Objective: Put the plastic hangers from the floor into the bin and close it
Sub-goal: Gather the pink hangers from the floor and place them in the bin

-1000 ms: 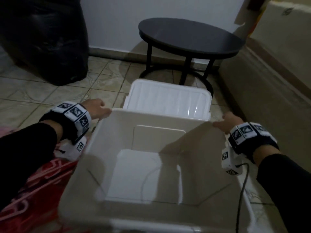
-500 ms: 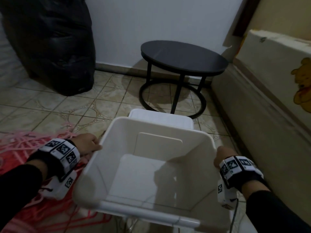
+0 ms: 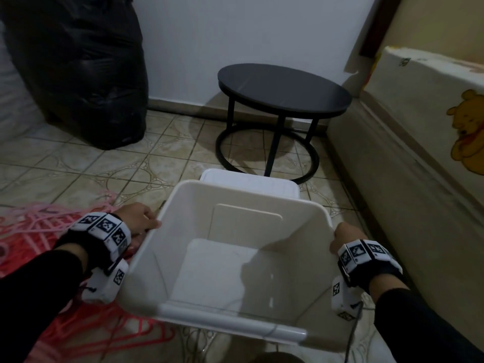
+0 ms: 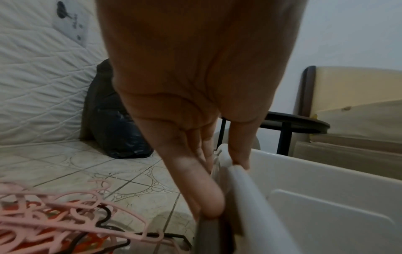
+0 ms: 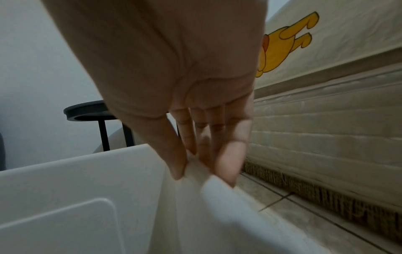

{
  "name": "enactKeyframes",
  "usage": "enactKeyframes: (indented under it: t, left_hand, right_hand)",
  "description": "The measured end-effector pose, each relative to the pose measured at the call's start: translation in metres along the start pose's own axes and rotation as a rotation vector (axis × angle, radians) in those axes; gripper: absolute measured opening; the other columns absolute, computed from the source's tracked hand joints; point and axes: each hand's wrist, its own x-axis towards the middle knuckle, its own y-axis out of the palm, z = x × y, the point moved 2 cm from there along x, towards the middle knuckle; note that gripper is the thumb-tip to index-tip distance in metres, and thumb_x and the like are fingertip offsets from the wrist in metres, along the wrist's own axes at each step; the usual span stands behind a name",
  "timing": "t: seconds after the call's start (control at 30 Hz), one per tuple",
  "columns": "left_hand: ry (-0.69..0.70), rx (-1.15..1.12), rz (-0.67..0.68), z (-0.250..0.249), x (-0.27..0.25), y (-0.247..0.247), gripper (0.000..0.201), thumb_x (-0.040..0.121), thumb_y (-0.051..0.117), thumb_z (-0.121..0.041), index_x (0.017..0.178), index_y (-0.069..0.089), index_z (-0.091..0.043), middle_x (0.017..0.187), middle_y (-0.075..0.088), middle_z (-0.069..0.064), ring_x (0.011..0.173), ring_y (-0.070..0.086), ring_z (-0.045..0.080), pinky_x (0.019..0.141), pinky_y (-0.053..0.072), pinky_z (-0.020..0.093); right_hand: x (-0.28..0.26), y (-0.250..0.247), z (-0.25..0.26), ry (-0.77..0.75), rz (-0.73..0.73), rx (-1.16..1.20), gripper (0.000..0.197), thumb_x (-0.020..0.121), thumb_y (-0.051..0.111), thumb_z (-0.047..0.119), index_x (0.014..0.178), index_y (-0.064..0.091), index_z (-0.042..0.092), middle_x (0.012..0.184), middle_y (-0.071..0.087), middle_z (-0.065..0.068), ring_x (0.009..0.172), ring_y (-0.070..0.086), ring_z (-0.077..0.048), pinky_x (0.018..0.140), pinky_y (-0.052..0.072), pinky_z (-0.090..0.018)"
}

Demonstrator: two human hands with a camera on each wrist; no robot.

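Note:
A white plastic bin [image 3: 230, 320], with nothing inside, is held tilted in front of me. My left hand [image 3: 138, 221] grips its left rim, thumb inside and fingers outside, as the left wrist view shows for the hand [image 4: 226, 171] and bin [image 4: 304, 189]. On the right rim my right hand [image 3: 345, 237] pinches the edge; the right wrist view shows this hand [image 5: 202, 165] and the bin wall [image 5: 87, 189]. The white lid [image 3: 248, 182] lies on the floor just beyond the bin. Pink plastic hangers [image 3: 34, 221] are piled on the floor at the left [image 4: 71, 221].
A black round side table [image 3: 282, 87] stands behind the lid. A full black rubbish bag [image 3: 86, 74] sits at the back left, beside a quilted white mattress [image 4: 32, 68]. A cream bed side [image 3: 419, 142] runs along the right. The floor is tiled.
Both hands keep their hold on the rim. The bin sits lower in the view and covers more of the lid; the hanger pile shows further out at the left.

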Motion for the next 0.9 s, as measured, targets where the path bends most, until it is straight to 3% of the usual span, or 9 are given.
enactKeyframes:
  t: [0.1,0.2,0.27,0.5,0.67,0.8,0.9]
  left_hand:
    - [-0.004,0.049,-0.003,0.003,-0.003,0.001,0.019,0.085,0.07,-0.033,0.091,0.069,-0.015,0.09,0.071,0.006,0.078,0.065,0.02,0.067,0.048,0.023]
    - [-0.023,0.0,-0.009,0.005,-0.005,0.004,0.018,0.084,0.07,-0.032,0.088,0.066,-0.015,0.08,0.07,0.007,0.071,0.068,0.024,0.064,0.055,0.03]
    - [-0.023,-0.008,0.004,0.004,-0.009,0.006,0.018,0.085,0.07,-0.03,0.087,0.065,-0.012,0.079,0.069,0.006,0.069,0.067,0.023,0.062,0.055,0.03]
    - [-0.009,-0.029,-0.018,0.016,-0.013,0.011,0.026,0.081,0.072,-0.039,0.087,0.069,-0.014,0.082,0.072,0.004,0.074,0.066,0.022,0.07,0.053,0.03]
    - [-0.001,-0.185,-0.045,0.024,-0.021,0.011,0.042,0.087,0.062,-0.045,0.082,0.067,-0.004,0.073,0.07,0.012,0.06,0.062,0.026,0.055,0.047,0.028]
    - [-0.029,-0.092,-0.082,0.046,-0.039,-0.004,0.037,0.093,0.056,-0.037,0.074,0.066,-0.007,0.064,0.066,0.007,0.058,0.061,0.025,0.057,0.042,0.027]
    - [-0.097,-0.003,-0.115,0.071,-0.054,-0.015,0.036,0.093,0.058,-0.037,0.074,0.066,-0.007,0.056,0.061,0.004,0.051,0.055,0.018,0.05,0.037,0.024]
  right_hand:
    - [-0.001,0.004,-0.006,0.015,-0.012,0.051,0.015,0.082,0.064,0.013,0.09,0.052,0.008,0.095,0.057,-0.013,0.086,0.056,-0.029,0.066,0.037,-0.026]
    - [-0.002,0.006,-0.007,0.015,-0.011,0.049,0.023,0.081,0.065,0.013,0.101,0.057,0.006,0.102,0.061,-0.014,0.097,0.059,-0.03,0.069,0.038,-0.026]
    - [-0.003,0.006,-0.008,0.016,-0.015,0.053,0.024,0.082,0.065,0.012,0.104,0.057,0.005,0.105,0.062,-0.015,0.098,0.06,-0.03,0.07,0.038,-0.026]
    - [-0.008,0.01,-0.01,-0.01,-0.049,0.066,0.022,0.085,0.063,0.013,0.102,0.055,0.003,0.104,0.062,-0.017,0.096,0.06,-0.032,0.069,0.039,-0.028]
    - [-0.014,0.008,-0.01,-0.007,-0.074,0.096,0.022,0.085,0.063,0.021,0.095,0.051,0.006,0.106,0.06,-0.017,0.088,0.059,-0.032,0.067,0.04,-0.03]
    - [-0.021,-0.003,0.009,-0.074,-0.141,0.091,0.033,0.082,0.061,0.026,0.108,0.056,0.006,0.109,0.06,-0.016,0.093,0.06,-0.032,0.074,0.048,-0.032]
    - [-0.031,-0.01,0.036,-0.198,-0.135,0.08,0.027,0.087,0.058,0.023,0.11,0.061,0.01,0.109,0.064,-0.013,0.094,0.062,-0.028,0.076,0.047,-0.03]
